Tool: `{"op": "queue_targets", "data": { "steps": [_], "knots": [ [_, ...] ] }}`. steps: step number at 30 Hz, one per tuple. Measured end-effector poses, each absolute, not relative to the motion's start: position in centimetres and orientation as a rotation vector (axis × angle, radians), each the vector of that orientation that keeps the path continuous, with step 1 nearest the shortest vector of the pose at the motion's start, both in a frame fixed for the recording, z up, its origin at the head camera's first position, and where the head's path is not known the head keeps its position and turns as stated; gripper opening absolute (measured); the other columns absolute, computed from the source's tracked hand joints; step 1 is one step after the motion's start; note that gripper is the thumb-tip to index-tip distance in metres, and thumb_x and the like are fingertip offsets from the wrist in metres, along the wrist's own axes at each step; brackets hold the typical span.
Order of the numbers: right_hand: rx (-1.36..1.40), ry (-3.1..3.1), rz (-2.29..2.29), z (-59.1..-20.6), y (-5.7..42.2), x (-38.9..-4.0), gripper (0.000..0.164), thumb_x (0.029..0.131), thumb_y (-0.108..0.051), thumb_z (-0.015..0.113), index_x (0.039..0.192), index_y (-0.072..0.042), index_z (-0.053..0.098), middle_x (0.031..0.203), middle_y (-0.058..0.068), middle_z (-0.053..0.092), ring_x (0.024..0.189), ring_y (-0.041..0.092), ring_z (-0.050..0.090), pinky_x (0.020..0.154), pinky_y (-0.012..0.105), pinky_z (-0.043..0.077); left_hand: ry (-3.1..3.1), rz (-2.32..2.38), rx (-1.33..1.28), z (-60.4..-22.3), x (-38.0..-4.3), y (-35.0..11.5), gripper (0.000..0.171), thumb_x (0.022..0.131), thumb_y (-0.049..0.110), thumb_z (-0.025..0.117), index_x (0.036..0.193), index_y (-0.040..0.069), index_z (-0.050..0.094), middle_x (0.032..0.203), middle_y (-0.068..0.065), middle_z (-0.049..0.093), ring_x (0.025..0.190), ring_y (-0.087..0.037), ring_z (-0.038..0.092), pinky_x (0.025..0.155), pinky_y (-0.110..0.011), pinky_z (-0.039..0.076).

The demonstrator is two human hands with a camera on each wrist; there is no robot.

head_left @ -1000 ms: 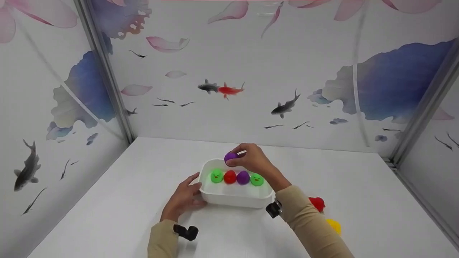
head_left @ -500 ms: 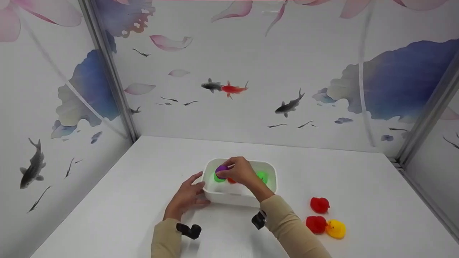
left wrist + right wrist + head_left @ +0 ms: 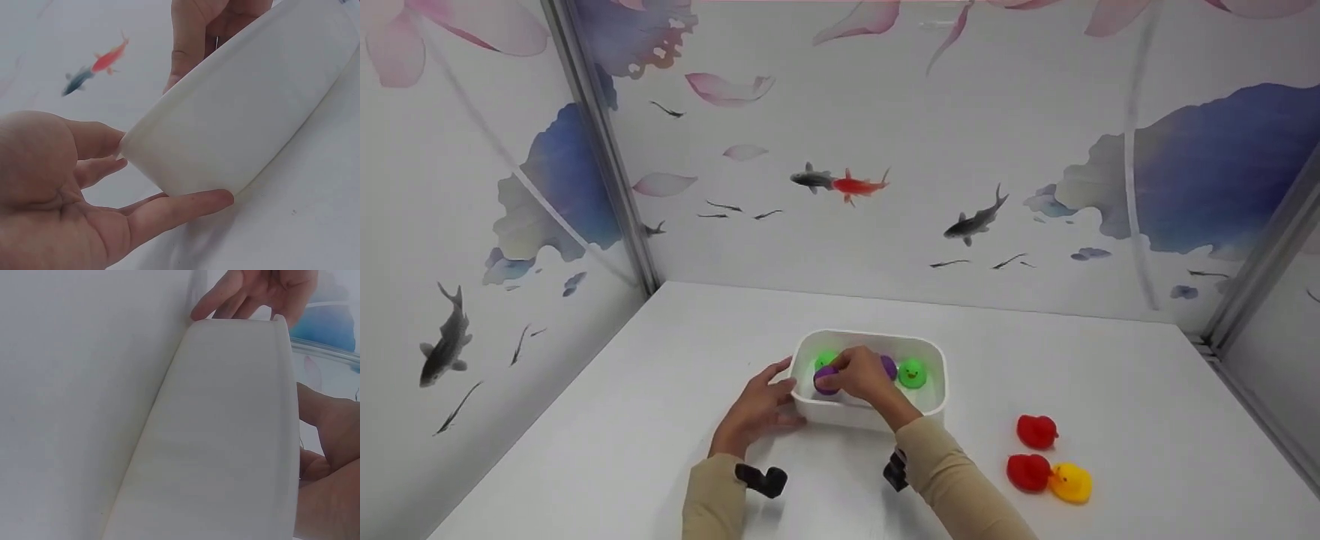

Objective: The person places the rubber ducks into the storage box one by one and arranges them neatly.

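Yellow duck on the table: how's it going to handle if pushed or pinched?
The yellow duck looks smaller than the right hand, so probably light. Its rounded sides could let it slide or rock. A red duck sits right at its beak, so a leftward push would likely shift both.

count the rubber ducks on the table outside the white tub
3, all right of the tub: a red duck farther back, another red duck nearer, and a yellow duck beside it. The right sleeve could hide more.
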State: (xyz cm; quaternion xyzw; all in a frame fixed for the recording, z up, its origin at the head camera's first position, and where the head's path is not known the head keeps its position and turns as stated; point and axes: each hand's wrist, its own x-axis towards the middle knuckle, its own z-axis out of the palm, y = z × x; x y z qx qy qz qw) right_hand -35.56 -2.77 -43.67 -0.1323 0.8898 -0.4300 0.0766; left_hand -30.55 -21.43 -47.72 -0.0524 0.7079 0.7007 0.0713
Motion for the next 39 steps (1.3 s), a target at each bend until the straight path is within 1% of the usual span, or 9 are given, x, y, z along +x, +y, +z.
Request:
{"op": "queue_targets", "data": {
  "steps": [4,8,11,15,21,29,33,35,39],
  "knots": [
    [-0.399,2.655,-1.260,-44.1,-3.2,-35.6,0.023,0.081,-0.021,0.084,0.096,-0.004,0.078,0.091,0.007,0.076,0.080,0.016,0.061,0.087,0.035,0.059,2.157,2.083,-0.156,-47.7,-30.3,-21.5,0.055,0.107,0.021,0.046,0.158,0.013,0.029,0.153,-0.030,0.042,0.137,-0.046,0.049,0.093,-0.049,0.059],
    [-0.404,2.655,-1.236,-44.1,-3.7,-35.4,0.023,0.080,-0.019,0.085,0.095,-0.002,0.079,0.087,0.007,0.076,0.077,0.016,0.059,0.079,0.031,0.058,2.173,2.077,-0.152,-47.6,-30.1,-21.4,0.055,0.106,0.021,0.047,0.158,0.013,0.029,0.153,-0.030,0.042,0.137,-0.046,0.049,0.091,-0.049,0.060],
    [-0.431,2.687,-1.212,-44.2,-3.9,-35.2,0.021,0.077,-0.018,0.087,0.088,-0.002,0.079,0.080,0.005,0.074,0.072,0.015,0.057,0.070,0.026,0.054,2.170,2.082,-0.143,-47.5,-30.1,-21.3,0.055,0.106,0.020,0.047,0.158,0.012,0.029,0.152,-0.031,0.043,0.136,-0.045,0.050,0.089,-0.048,0.061],
    [-0.432,2.712,-1.196,-44.2,-4.2,-35.3,0.019,0.076,-0.018,0.088,0.081,-0.004,0.077,0.071,0.001,0.068,0.068,0.015,0.054,0.065,0.023,0.046,2.173,2.073,-0.163,-47.4,-30.2,-21.2,0.056,0.106,0.021,0.047,0.158,0.013,0.029,0.150,-0.031,0.045,0.134,-0.043,0.052,0.090,-0.048,0.061],
    [-0.402,2.759,-1.171,-44.4,-4.5,-35.4,0.021,0.073,-0.019,0.090,0.079,-0.004,0.077,0.067,0.001,0.067,0.068,0.015,0.052,0.068,0.025,0.046,2.187,2.059,-0.149,-47.3,-30.2,-21.0,0.056,0.106,0.023,0.048,0.158,0.013,0.029,0.151,-0.030,0.045,0.135,-0.044,0.051,0.091,-0.048,0.060],
    [-0.331,2.735,-1.213,-44.4,-4.6,-35.7,0.020,0.077,-0.017,0.088,0.088,-0.003,0.078,0.080,0.004,0.073,0.075,0.017,0.057,0.079,0.031,0.054,2.231,2.024,-0.144,-47.4,-30.1,-20.8,0.056,0.106,0.022,0.048,0.158,0.013,0.030,0.149,-0.031,0.046,0.135,-0.045,0.051,0.091,-0.047,0.060],
    [-0.365,2.719,-1.205,-44.1,-4.5,-35.7,0.021,0.079,-0.018,0.086,0.091,-0.003,0.077,0.083,0.006,0.073,0.077,0.018,0.058,0.080,0.032,0.056,2.235,2.018,-0.145,-47.5,-30.2,-20.9,0.055,0.106,0.022,0.047,0.158,0.013,0.031,0.149,-0.030,0.047,0.135,-0.044,0.052,0.089,-0.046,0.061],
    [-0.371,2.711,-1.180,-43.7,-4.3,-35.7,0.024,0.080,-0.018,0.085,0.096,-0.002,0.077,0.089,0.007,0.074,0.081,0.019,0.060,0.086,0.035,0.057,2.235,2.017,-0.143,-47.6,-30.3,-21.0,0.055,0.106,0.022,0.047,0.158,0.013,0.030,0.149,-0.031,0.046,0.135,-0.044,0.051,0.089,-0.045,0.062],
    [-0.428,2.724,-1.100,-41.9,-3.6,-35.8,0.031,0.081,-0.017,0.084,0.105,0.000,0.075,0.103,0.013,0.074,0.091,0.023,0.065,0.090,0.039,0.059,2.238,2.021,-0.151,-47.7,-30.3,-21.4,0.056,0.106,0.022,0.046,0.158,0.012,0.029,0.150,-0.031,0.045,0.136,-0.044,0.051,0.089,-0.045,0.061]
  ]
}}
